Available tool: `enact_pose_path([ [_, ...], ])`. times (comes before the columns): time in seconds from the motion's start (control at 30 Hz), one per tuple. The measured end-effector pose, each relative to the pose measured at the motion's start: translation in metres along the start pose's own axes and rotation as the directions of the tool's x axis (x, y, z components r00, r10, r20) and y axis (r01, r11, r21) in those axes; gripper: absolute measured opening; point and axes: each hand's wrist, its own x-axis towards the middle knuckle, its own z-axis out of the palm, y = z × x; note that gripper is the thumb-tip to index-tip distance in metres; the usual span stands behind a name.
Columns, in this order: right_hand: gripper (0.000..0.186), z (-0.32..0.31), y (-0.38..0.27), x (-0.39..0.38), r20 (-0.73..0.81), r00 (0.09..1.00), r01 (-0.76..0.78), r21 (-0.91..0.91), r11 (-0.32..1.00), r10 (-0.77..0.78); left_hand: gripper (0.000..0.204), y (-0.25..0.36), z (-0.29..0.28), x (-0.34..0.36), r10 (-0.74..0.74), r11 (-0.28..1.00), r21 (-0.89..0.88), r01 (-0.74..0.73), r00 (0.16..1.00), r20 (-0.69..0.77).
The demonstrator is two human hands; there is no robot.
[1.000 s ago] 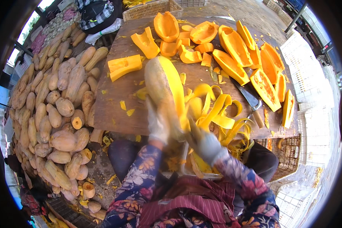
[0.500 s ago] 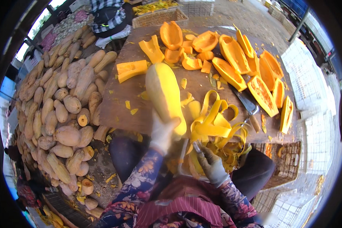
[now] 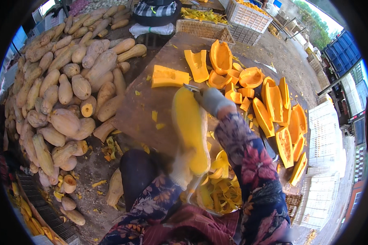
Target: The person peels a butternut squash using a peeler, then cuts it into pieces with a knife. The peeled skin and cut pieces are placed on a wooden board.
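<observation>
A long, partly peeled squash [image 3: 188,126] stands tilted away from me over the near edge of the wooden board [image 3: 147,110]. My left hand [image 3: 181,168], in a pale glove and blurred, is closed around its lower end. At the upper end is my right hand [image 3: 216,102], also gloved and closed on a peeler [image 3: 191,87] whose metal head sits at the squash's top. Bright yellow flesh shows along the side facing me. Yellow peel strips [image 3: 225,194] lie in a container below, partly hidden by my right sleeve.
Halved, hollowed orange squash pieces [image 3: 274,104] cover the board's far and right parts. Whole squashes [image 3: 65,122] are heaped on the left. A wicker basket [image 3: 204,30] and white crate [image 3: 249,16] stand beyond the board, with more white crates [image 3: 323,139] at right.
My right hand with the peeler has moved from low beside the peel strips up to the squash's far end. The hanging peel ribbons have dropped lower. The view has shifted.
</observation>
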Motion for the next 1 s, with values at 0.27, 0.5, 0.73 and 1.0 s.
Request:
enact_pose_path([
  [0.27,0.056,0.087,0.010,-0.239,-0.130,0.990,0.054,0.029,0.998,-0.050,0.064,-0.002,-0.002,-0.006,0.038,0.999,-0.007,-0.038,0.990,0.134],
  [0.5,0.033,0.037,0.004,-0.278,0.010,1.000,-0.014,0.289,0.957,0.011,0.065,-0.004,-0.009,0.004,0.057,0.997,0.053,-0.064,0.990,0.130],
  [0.73,0.046,-0.016,-0.001,0.000,0.056,0.997,-0.057,-0.010,0.998,0.057,0.075,0.002,-0.006,0.001,0.057,0.997,0.039,-0.062,0.992,0.108],
  [1.0,0.020,0.074,0.028,-0.176,-0.158,0.987,0.042,0.174,0.984,-0.014,0.073,-0.007,-0.011,0.006,-0.021,0.999,0.031,0.020,0.999,0.043],
])
